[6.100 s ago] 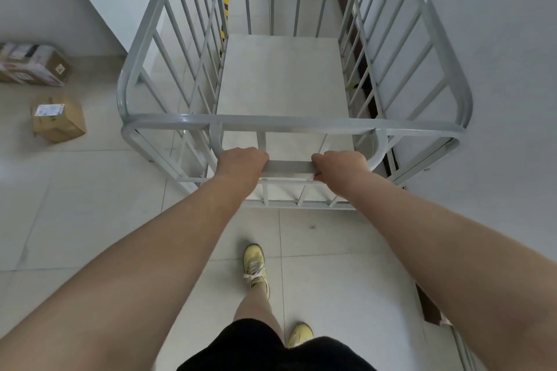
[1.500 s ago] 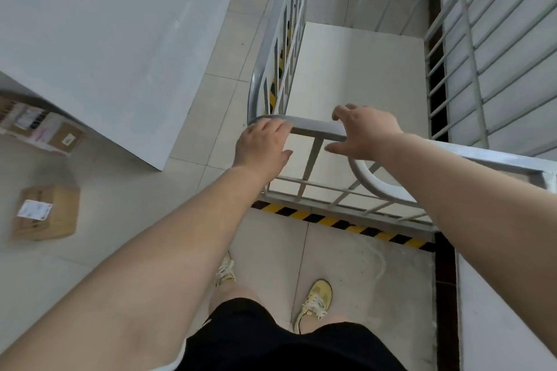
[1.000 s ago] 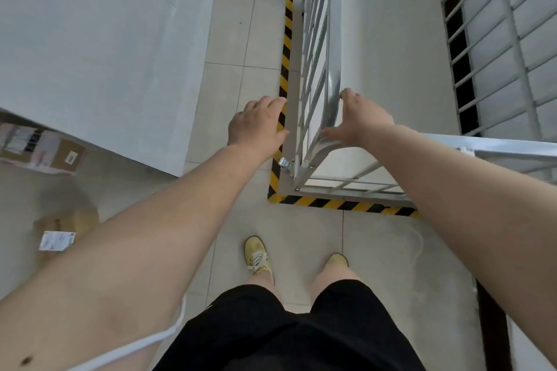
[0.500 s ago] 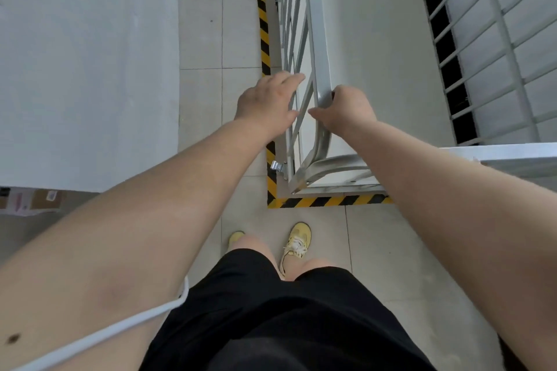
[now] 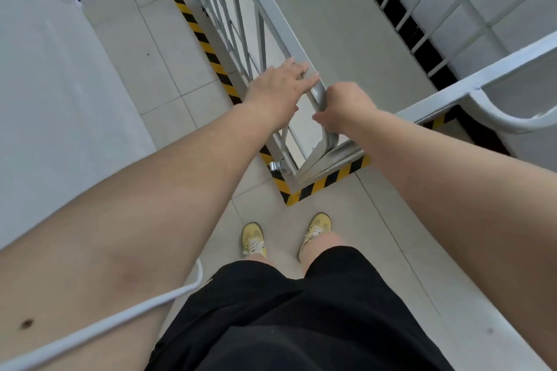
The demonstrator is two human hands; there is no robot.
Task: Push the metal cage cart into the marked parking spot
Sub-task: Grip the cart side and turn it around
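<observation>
The grey metal cage cart (image 5: 271,13) stands inside the yellow-and-black striped floor marking (image 5: 211,53), its near left corner just inside the tape corner (image 5: 291,194). My left hand (image 5: 278,89) lies flat against the outside of the cart's top rail, fingers stretched over it. Wrapped around the same rail at the rounded corner is my right hand (image 5: 346,107). The cart's pale floor panel (image 5: 346,24) is empty. A small caster bracket (image 5: 275,166) shows at the cart's base.
A white wall (image 5: 60,84) rises on the left, with a strip of tiled floor between it and the cart. Another white wall (image 5: 512,9) runs behind the cart's right bars. My feet in yellow shoes (image 5: 253,239) stand just outside the tape corner.
My view has tilted and shifted, so the cart now runs diagonally. Both hands stay at the cart's near left corner; my left hand's fingers have spread over the rail.
</observation>
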